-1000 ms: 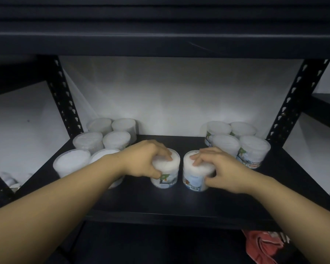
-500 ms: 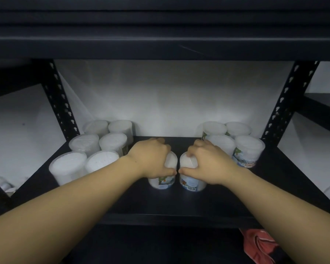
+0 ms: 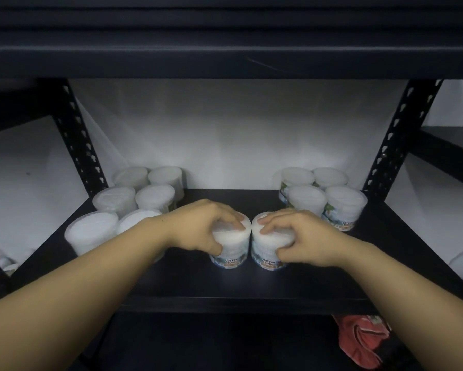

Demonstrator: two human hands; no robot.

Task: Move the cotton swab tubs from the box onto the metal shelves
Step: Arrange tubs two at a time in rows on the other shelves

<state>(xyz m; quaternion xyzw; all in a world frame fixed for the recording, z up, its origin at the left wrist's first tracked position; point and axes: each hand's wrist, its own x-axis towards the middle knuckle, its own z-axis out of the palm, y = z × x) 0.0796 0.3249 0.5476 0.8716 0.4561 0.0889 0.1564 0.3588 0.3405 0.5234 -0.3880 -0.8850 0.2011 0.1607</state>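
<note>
Head view, near to far: both forearms enter from the 7 and 5 o'clock corners and meet at mid-frame over the metal shelf (image 3: pixel 225 285). Left hand (image 3: pixel 201 226) grips the left tub (image 3: pixel 229 247) from above, fingers curled over its lid and thumb on its near wall; right hand (image 3: pixel 302 236) holds the right tub (image 3: pixel 267 250) the same way. Both tubs stand upright on the shelf, walls touching or nearly so, labels facing the camera. Compared with half a second earlier, the hands have drawn back slightly toward the wrists, uncovering more of each lid; a full second earlier the tubs stood a little apart, so they have been pushed together since. This suggests placement is finished and release is next. Toward 10 o'clock stands a left cluster of tubs (image 3: pixel 134 199), six in view, unchanged; toward 2 o'clock a right cluster of tubs (image 3: pixel 324 194), four in view, likewise unchanged. Behind them runs a white wall (image 3: pixel 230 135). At 5 o'clock, below the shelf, lies a red cloth (image 3: pixel 361 341). The box is out of view
</note>
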